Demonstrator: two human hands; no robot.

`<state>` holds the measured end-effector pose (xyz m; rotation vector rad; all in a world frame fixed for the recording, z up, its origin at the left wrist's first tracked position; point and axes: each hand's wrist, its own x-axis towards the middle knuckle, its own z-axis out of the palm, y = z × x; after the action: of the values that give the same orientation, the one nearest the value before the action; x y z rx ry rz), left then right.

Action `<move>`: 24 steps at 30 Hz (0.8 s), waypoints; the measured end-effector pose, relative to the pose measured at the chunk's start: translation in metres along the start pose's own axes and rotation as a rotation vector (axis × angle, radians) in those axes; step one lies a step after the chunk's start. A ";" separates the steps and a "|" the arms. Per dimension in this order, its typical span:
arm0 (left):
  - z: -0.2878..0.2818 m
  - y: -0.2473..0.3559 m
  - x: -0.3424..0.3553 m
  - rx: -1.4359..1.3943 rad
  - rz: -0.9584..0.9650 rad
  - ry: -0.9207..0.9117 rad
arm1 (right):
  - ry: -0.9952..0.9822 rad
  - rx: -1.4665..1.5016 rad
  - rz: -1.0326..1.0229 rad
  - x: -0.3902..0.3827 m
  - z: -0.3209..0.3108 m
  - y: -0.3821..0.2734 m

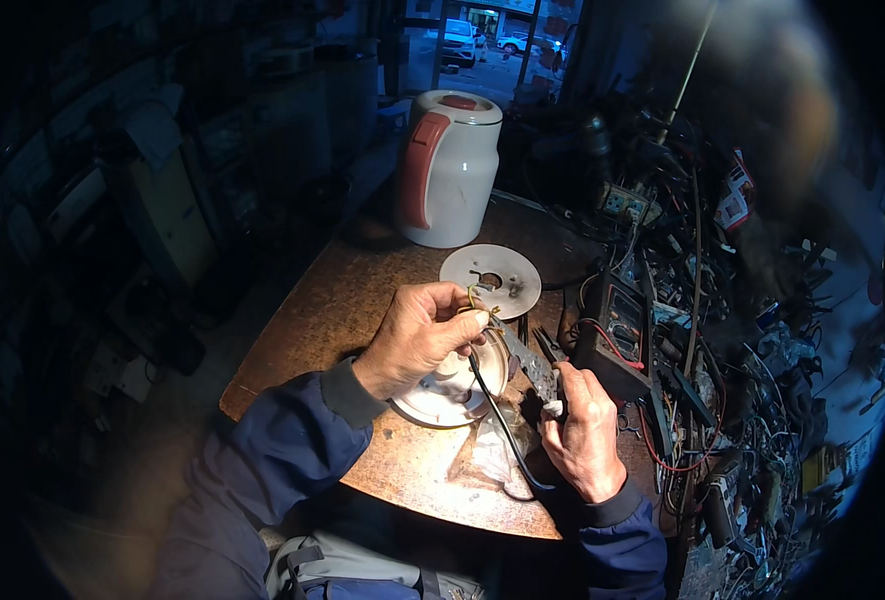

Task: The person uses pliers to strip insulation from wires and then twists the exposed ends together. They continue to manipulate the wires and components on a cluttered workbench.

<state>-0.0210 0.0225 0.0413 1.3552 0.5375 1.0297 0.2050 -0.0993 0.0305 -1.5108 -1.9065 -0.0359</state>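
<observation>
My left hand [418, 340] pinches the thin wire ends [473, 298], one yellow-green, of a black cable [503, 430] above a round white kettle base [433, 395]. My right hand [583, 430] is closed on the handles of a grey metal tool, apparently a wire stripper [533, 365], whose head reaches up to the wires by my left fingers. Whether its jaws touch them is unclear. A round pale plate with a central hole [508, 265] lies just behind my hands. A white kettle with a red handle [453, 180] stands farther back on the wooden table [293, 340].
A black multimeter [613, 335] with red leads sits right of my hands. A dense heap of cables, tools and parts [723, 420] covers the right side. A crumpled clear bag [473, 465] lies near the front edge. Dim shelving and boxes [163, 220] stand left, beyond the table's edge.
</observation>
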 end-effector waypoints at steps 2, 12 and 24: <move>0.000 0.001 0.000 0.015 0.007 0.003 | -0.013 0.011 0.005 -0.001 0.000 0.000; 0.001 0.000 0.001 0.053 0.055 0.008 | 0.004 0.019 -0.005 0.000 0.001 0.000; 0.003 0.002 -0.001 0.059 0.025 0.014 | 0.026 0.013 -0.002 -0.001 0.003 0.002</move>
<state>-0.0192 0.0202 0.0435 1.4108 0.5672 1.0515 0.2057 -0.0980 0.0274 -1.4932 -1.8839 -0.0436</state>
